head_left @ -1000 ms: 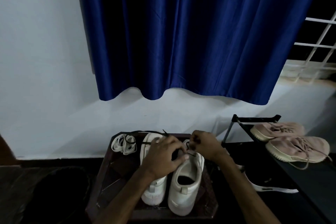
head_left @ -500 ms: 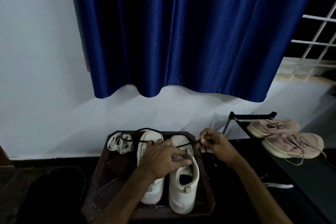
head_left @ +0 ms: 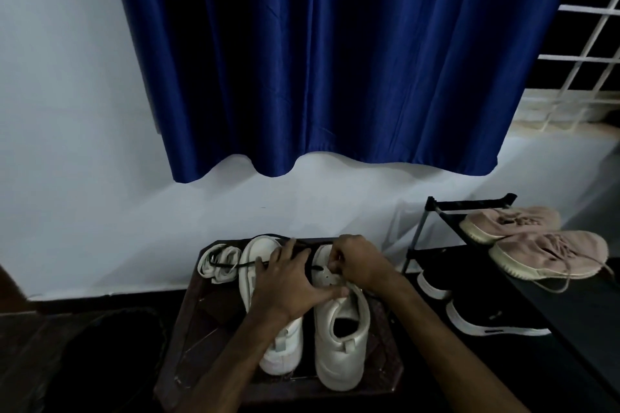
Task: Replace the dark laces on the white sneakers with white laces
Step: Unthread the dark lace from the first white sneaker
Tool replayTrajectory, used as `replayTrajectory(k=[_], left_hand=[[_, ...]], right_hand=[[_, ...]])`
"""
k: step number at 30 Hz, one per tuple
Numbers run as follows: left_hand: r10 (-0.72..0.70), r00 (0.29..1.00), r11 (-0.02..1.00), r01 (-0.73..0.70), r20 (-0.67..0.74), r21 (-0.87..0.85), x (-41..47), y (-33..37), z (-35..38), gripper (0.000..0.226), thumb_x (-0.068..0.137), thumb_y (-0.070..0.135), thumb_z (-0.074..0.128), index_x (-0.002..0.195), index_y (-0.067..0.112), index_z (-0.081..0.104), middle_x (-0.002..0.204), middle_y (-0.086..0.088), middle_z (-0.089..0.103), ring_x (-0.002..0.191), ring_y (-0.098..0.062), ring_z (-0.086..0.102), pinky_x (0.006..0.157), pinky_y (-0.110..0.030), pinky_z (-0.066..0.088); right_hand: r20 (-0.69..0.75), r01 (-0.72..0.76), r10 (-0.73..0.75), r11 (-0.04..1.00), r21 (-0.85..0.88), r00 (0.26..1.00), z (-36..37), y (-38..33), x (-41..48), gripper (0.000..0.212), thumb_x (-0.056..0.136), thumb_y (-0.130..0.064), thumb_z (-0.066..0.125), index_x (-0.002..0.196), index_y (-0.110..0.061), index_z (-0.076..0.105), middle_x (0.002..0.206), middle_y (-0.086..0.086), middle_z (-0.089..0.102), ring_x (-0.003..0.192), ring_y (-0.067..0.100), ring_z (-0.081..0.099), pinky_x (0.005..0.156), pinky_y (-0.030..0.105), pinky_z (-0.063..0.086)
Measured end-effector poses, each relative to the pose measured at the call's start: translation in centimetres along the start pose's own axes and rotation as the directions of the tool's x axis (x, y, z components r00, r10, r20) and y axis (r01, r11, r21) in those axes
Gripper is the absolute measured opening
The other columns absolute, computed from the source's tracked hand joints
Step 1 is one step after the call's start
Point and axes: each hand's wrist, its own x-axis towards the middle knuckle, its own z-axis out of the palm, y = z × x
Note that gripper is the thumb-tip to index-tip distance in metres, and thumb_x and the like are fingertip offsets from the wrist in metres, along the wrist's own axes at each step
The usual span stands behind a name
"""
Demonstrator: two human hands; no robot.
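Observation:
Two white sneakers stand side by side on a dark wooden stool [head_left: 188, 355], toes toward the wall. My left hand [head_left: 288, 285] rests flat across the left sneaker [head_left: 281, 352] and presses on the tongue of the right sneaker [head_left: 342, 345]. My right hand [head_left: 359, 261] pinches the dark lace [head_left: 298, 242] at the right sneaker's eyelets. The loose dark lace runs leftward over the left toe and across a bundle of white laces [head_left: 219, 261] at the stool's back left corner.
A black shoe rack [head_left: 432, 211] stands to the right with a pink pair [head_left: 543, 251] on top and a black pair [head_left: 486, 312] below. A blue curtain [head_left: 335, 60] hangs on the white wall behind. A dark round object [head_left: 110, 355] sits on the floor at left.
My right hand, which had pulled the dark lace out to the right, has come back to the right sneaker's eyelets. My left hand stays on the sneakers.

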Motion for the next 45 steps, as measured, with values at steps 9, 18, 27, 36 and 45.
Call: replayTrajectory(k=[9, 18, 27, 36, 45], left_hand=[[-0.008, 0.998, 1.0, 0.007, 0.055, 0.008, 0.0, 0.0, -0.2, 0.121, 0.043, 0.104, 0.036, 0.144, 0.037, 0.036, 0.163, 0.002, 0.008, 0.149, -0.024, 0.009, 0.116, -0.061, 0.007], [0.081, 0.991, 0.997, -0.081, 0.107, 0.0, 0.4, -0.1, -0.1, 0.085, 0.055, 0.098, 0.042, 0.133, 0.064, 0.037, 0.163, 0.011, 0.004, 0.149, -0.026, 0.009, 0.112, -0.068, 0.001], [0.082, 0.991, 0.997, -0.082, 0.107, -0.003, 0.3, -0.1, -0.4, 0.084, 0.057, 0.094, 0.05, 0.131, 0.056, 0.042, 0.162, 0.01, 0.01, 0.148, -0.023, 0.015, 0.112, -0.069, 0.003], [0.066, 0.995, 0.997, -0.062, 0.08, -0.053, 0.2, -0.3, -0.2, 0.086, 0.053, 0.096, 0.047, 0.13, 0.057, 0.043, 0.162, 0.008, 0.015, 0.148, -0.023, 0.017, 0.113, -0.067, -0.001], [0.075, 0.995, 0.997, -0.072, 0.072, -0.036, 0.4, -0.4, 0.1, 0.09, 0.053, 0.098, 0.044, 0.132, 0.056, 0.042, 0.162, 0.008, 0.016, 0.147, -0.023, 0.018, 0.113, -0.067, 0.0]], right_hand=[[0.016, -0.016, 0.014, 0.982, 0.189, 1.0, -2.7, 4.3, -2.4, 0.018, 0.093, -0.009, 0.06, 0.081, -0.023, 0.059, 0.082, -0.005, 0.063, 0.078, 0.01, 0.058, 0.072, 0.026, 0.044], [-0.015, 0.067, -0.067, 0.997, 0.03, 0.998, -0.7, 1.2, -1.1, 0.009, 0.076, -0.014, 0.075, 0.08, -0.015, 0.067, 0.086, -0.008, 0.063, 0.071, 0.006, 0.055, 0.062, 0.017, 0.038], [0.011, -0.197, 0.223, 0.834, 0.516, 0.975, -1.1, 2.4, -2.2, 0.02, 0.095, 0.01, 0.042, 0.085, -0.006, 0.049, 0.074, 0.005, 0.067, 0.066, 0.018, 0.069, 0.048, 0.019, 0.046], [-0.099, -0.135, 0.228, 0.817, 0.56, 0.969, -0.4, 2.6, -2.1, 0.004, 0.093, -0.008, 0.061, 0.096, -0.01, 0.059, 0.09, 0.008, 0.069, 0.061, 0.005, 0.065, 0.057, 0.019, 0.051], [-0.09, 0.034, -0.022, 0.99, 0.138, 0.996, -0.4, 0.6, -1.4, 0.007, 0.077, -0.006, 0.073, 0.082, -0.008, 0.068, 0.083, 0.005, 0.07, 0.079, 0.018, 0.065, 0.074, 0.033, 0.051]])
